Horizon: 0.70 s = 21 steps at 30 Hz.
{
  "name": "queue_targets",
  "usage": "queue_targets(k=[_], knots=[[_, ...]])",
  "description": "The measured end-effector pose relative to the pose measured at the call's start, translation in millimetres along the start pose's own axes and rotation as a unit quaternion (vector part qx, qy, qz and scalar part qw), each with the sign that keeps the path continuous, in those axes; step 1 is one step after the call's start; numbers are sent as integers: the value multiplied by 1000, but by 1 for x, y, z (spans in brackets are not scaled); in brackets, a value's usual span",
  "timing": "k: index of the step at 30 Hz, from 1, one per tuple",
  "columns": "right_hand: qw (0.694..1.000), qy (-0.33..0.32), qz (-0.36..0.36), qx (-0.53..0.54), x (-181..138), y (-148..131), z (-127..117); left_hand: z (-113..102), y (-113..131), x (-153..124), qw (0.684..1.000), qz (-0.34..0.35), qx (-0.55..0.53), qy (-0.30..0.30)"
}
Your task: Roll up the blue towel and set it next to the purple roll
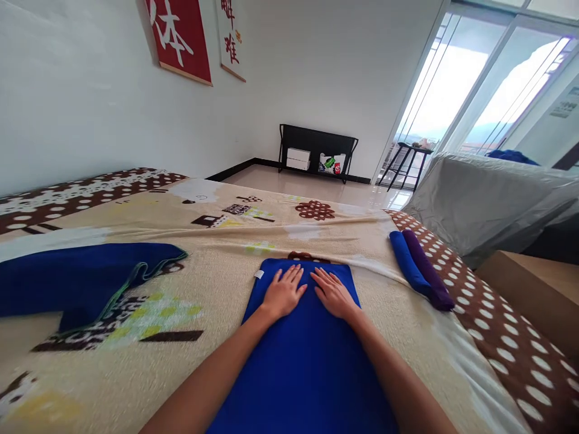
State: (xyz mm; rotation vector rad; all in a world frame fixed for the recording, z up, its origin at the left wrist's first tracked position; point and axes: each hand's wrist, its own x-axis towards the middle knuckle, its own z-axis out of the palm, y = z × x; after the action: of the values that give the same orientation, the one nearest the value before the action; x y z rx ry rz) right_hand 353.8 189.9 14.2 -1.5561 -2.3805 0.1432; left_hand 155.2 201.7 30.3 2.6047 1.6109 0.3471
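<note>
Left hand (284, 293) lies flat and open, palm down, fingers spread, on the far end of a blue towel (307, 355) spread along the bed (226, 283). Right hand (333, 293), just beside it at three o'clock, lies equally flat and open on the same towel. At nine o'clock, well apart, lies a crumpled dark blue towel (81, 280). At two o'clock a rolled blue towel (407, 263) touches a rolled purple towel (429, 271).
</note>
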Motion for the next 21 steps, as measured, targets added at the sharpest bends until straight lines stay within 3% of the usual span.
queue_targets(k=[5,9,15,18,21], knots=[[994,25,108,-8,0,64,4,15,-72,-6,993,-108,14,39],[991,22,128,-15,-2,78,10,20,-89,-5,992,-120,18,46],[991,47,120,-36,-4,59,-3,7,-77,-7,994,-75,31,71],[996,46,63,-39,-19,27,-13,-8,-52,-23,997,19,34,64],[999,2,-27,-25,-48,-7,-15,-13,-25,-56,991,128,26,25]])
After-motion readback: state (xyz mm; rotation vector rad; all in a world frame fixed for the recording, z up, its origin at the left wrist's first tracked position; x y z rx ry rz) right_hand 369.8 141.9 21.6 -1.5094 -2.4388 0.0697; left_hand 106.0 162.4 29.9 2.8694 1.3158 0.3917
